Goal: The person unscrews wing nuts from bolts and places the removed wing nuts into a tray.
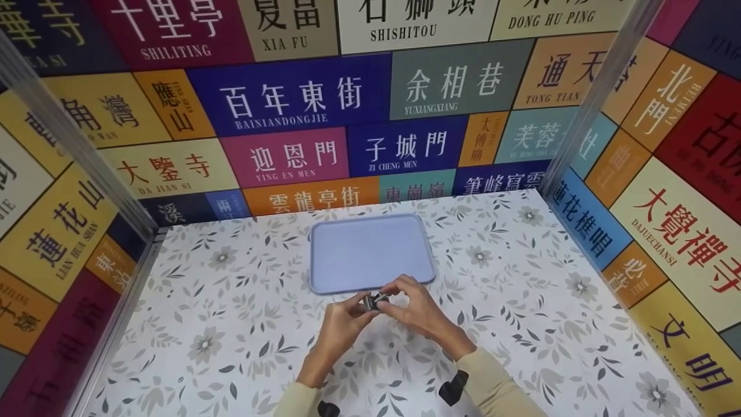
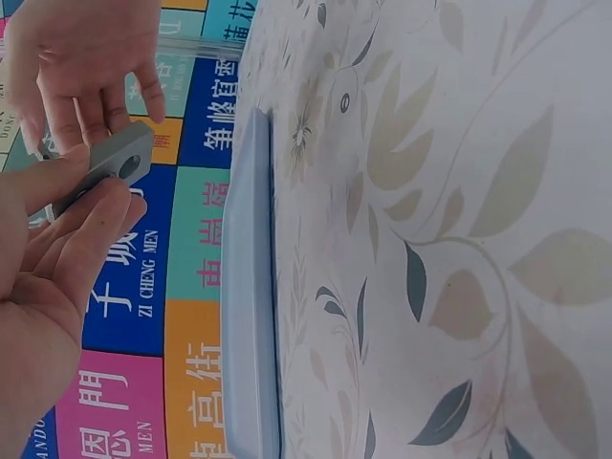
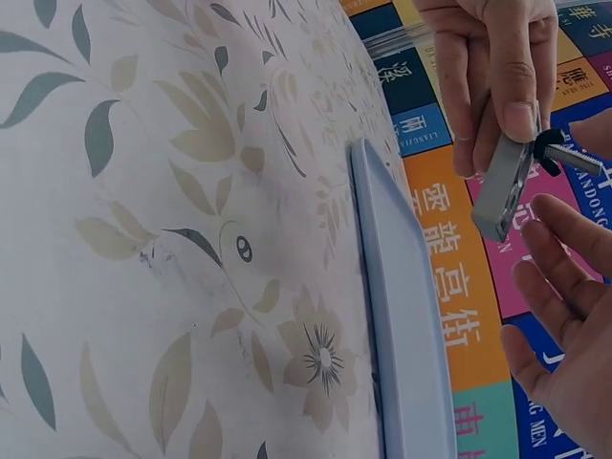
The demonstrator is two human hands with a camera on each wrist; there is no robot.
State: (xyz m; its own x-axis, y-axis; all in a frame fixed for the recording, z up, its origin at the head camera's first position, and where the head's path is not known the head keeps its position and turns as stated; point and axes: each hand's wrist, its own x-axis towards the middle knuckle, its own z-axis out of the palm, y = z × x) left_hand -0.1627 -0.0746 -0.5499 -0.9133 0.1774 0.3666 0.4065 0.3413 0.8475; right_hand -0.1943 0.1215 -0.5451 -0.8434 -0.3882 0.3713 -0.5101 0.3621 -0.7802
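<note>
My left hand [image 1: 338,327] pinches a grey metal block [image 2: 110,163] between thumb and fingers, above the table in front of the tray. A round hole shows near one end of the block in the left wrist view. From the block's side juts a threaded bolt [image 3: 574,159] with a black wing-shaped piece [image 3: 548,143] at its base. My right hand [image 1: 417,307] is at the bolt's outer end, thumb and a fingertip about it; the exact contact is partly hidden. Its other fingers [image 3: 526,273] spread loosely below.
A light blue tray [image 1: 370,252] lies flat just beyond the hands on the flower-patterned table [image 1: 249,341]. Panels with coloured place-name signs [image 1: 289,95] wall in the back and both sides.
</note>
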